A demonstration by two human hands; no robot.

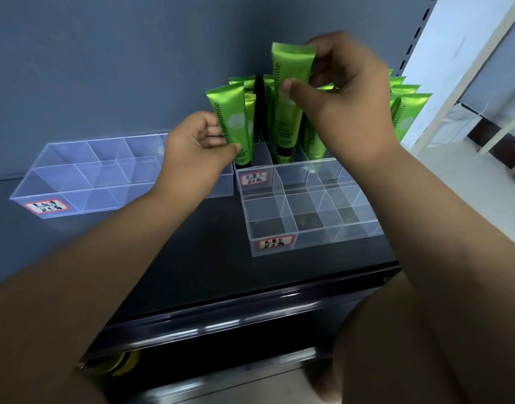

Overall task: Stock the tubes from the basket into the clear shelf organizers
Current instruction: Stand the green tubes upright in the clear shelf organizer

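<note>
We stand at the black shelf (215,228), and out to the left of the left hand (195,147) lies a long clear organizer (32,196) with bare cells. Just beneath the right hand (346,109) sits a second organizer (308,246), also unfilled. Beyond it, under both hands, is the rear organizer (251,179), where the standing tubes (407,112) rest cap-down. The left hand pinches a green tube (231,118) at its lower body between thumb and fingers. The right hand grips a raised tube (285,126), thumb on its face and fingertips at the crimped top. These look light, soft-walled and a little slick (the basket is out of view). We judge that a gentle mid-body hold, not a hard squeeze, suits lowering each cap-first into a cell.
</note>
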